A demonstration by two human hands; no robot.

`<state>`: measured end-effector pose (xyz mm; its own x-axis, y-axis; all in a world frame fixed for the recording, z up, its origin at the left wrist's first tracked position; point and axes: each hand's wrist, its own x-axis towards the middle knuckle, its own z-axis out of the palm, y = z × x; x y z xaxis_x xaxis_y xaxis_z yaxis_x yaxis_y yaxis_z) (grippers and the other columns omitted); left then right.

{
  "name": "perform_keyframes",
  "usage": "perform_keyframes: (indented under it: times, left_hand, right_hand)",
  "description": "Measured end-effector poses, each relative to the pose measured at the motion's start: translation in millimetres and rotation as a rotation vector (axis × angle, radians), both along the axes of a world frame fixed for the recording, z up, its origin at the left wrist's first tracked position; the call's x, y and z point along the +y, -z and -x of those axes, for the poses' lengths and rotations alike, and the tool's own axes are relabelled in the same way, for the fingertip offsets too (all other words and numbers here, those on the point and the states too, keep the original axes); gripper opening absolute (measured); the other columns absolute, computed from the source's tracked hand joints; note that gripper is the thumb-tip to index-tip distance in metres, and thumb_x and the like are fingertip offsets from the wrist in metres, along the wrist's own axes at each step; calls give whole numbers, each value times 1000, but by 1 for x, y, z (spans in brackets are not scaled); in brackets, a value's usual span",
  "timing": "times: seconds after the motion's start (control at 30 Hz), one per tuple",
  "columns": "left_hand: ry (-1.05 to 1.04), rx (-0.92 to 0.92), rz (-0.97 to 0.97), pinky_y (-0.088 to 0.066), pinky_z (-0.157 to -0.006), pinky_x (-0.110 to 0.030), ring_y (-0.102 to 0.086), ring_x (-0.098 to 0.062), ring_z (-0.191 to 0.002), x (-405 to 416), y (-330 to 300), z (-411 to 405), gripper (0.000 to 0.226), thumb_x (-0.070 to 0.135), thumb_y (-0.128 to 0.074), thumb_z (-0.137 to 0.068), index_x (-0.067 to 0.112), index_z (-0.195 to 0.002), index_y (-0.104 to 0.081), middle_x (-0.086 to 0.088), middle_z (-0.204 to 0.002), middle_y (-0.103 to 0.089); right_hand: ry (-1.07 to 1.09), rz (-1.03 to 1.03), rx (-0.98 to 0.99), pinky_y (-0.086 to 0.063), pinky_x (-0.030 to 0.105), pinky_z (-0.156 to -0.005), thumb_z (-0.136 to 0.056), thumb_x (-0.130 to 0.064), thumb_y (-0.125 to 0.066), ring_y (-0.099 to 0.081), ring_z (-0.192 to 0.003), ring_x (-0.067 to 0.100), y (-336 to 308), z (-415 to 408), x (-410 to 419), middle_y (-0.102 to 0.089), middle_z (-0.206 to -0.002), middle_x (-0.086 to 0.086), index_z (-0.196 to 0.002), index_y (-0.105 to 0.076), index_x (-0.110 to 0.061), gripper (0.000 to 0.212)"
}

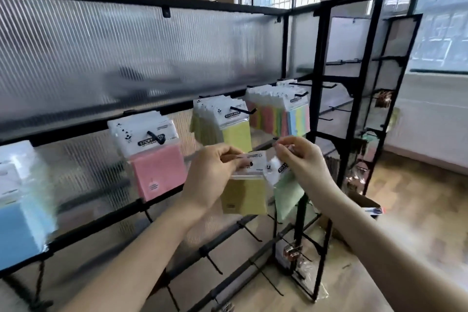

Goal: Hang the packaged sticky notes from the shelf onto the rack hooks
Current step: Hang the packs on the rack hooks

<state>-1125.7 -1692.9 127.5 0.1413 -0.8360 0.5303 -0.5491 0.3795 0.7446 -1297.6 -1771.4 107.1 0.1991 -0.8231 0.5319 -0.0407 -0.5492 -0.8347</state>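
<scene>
Pinched by left hand (pixel 210 175): header of yellow packaged sticky notes (pixel 243 195). Pinched by right hand (pixel 301 159): green packaged sticky notes (pixel 287 194). Both midair before black wire rack (pixel 321 99). Likely sorting; next, threading onto matching hook.

Both forearms bare to frame edge, no sleeves visible. Left hand (pixel 210 175) & right hand (pixel 301 159): no rings, watch, gloves. Nails short, unpainted as far as blur lets one tell.
</scene>
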Motion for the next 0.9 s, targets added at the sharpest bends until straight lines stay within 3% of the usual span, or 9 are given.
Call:
perform_keyframes:
  times: [0.13,0.2,0.33,0.43,0.53,0.73,0.9]
  left_hand:
    - [-152,16,13,-50,-67,-12,-66,0,-72,-22,-8,21,3,14,-74,-79,17,-81,-73,8,-75,-71]
    - [-203,11,32,-47,-64,-8,-64,4,-68,-31,-14,33,13,11,-74,-79,23,-76,-71,12,-72,-70]
    - [-295,-15,53,-40,-59,-2,-61,11,-66,-45,-26,51,17,9,-71,-82,25,-75,-71,18,-70,-67]
    - [-385,-46,83,-37,-61,1,-57,17,-69,-51,-32,60,13,10,-71,-82,22,-78,-69,20,-72,-64]
    - [-436,-64,130,-38,-64,0,-56,17,-72,-54,-37,64,15,6,-71,-81,20,-77,-66,18,-72,-63]
    - [-468,-51,158,-44,-65,-7,-60,5,-72,-62,-47,57,15,3,-66,-85,17,-81,-66,11,-77,-66]
    - [-457,74,117,-48,-74,-13,-61,3,-79,-72,-51,43,15,14,-70,-84,27,-78,-65,11,-80,-67]
  right_hand:
    - [-219,-49,87,-39,9,-50,-91,-13,-61,-50,-51,-2,-15,14,-36,-61,-64,-5,-94,-67,-4,11]
    - [-314,-27,153,-35,7,-46,-91,-15,-61,-47,-46,-5,-24,18,-50,-59,-58,-12,-95,-68,-5,13]
    - [-406,94,257,-35,5,-46,-90,-23,-63,-53,-49,-7,-38,19,-67,-60,-56,-25,-95,-70,-15,12]
    - [-438,144,282,-31,8,-44,-81,-39,-67,-45,-43,-2,-46,15,-76,-53,-50,-16,-81,-66,-29,10]
    - [-466,163,300,-35,11,-44,-71,-52,-66,-48,-43,-1,-50,8,-83,-56,-54,-12,-76,-62,-36,18]
    - [-524,203,238,-26,14,-39,-82,-42,-69,-35,-40,4,-64,-4,-94,-47,-47,-9,-74,-63,-30,15]
    - [-529,232,289,-25,11,-37,-90,-31,-62,-36,-33,4,-71,-12,-104,-46,-39,-11,-78,-65,-18,18]
